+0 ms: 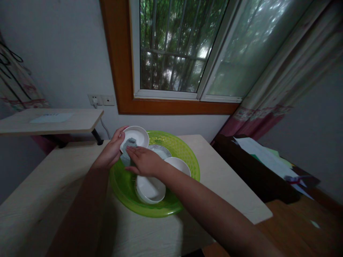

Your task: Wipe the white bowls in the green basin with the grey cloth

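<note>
My left hand (pixel 114 148) grips a white bowl (pixel 138 135) by its left rim, tilted above the far left side of a green plastic basin (pixel 191 157). Against the bowl's near edge, my right hand (pixel 144 160) presses a grey-green cloth (pixel 127 156), its fingers lying over the fabric. Inside the basin, a white bowl (pixel 150 191) rests at the front and another white bowl (pixel 180 164) sits to the right, partly behind my right forearm. A plate with a grey-patterned rim (pixel 162 150) lies at the back of the basin.
The basin stands on a pale wooden table (pixel 222 185). A raised shelf (pixel 66 123) with a paper on it is at the left. Wall sockets (pixel 101 100) and a window (pixel 174 46) are behind. Papers (pixel 264 157) lie on a dark surface at the right.
</note>
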Demonstrator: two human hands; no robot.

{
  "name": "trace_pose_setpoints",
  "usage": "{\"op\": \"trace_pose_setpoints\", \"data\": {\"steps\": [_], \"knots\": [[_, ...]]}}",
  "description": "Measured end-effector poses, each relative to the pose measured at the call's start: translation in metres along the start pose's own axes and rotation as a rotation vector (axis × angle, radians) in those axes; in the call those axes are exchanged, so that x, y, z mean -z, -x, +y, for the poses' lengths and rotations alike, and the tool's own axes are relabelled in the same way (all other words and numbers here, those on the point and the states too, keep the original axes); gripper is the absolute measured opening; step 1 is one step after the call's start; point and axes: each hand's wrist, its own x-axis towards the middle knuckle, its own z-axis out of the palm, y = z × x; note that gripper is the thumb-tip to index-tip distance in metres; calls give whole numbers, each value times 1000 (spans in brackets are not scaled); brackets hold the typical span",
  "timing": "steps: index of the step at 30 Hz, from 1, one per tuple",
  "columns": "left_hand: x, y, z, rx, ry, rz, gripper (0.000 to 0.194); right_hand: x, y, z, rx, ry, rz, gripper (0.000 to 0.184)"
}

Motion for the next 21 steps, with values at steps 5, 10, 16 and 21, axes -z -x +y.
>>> {"op": "trace_pose_setpoints", "data": {"steps": [5, 10, 16, 21], "knots": [[-1, 0, 2, 10, 28, 39, 49, 8, -2, 6, -83, 91, -4, 60], [-3, 2, 2, 7, 44, 40, 49, 17, 1, 9, -148, 199, -13, 62], [1, -1, -1, 6, 34, 26, 50, 9, 3, 7, -103, 110, -16, 61], [-1, 2, 2, 18, 21, 20, 49, 5, 2, 3, -22, -39, -29, 63]]}}
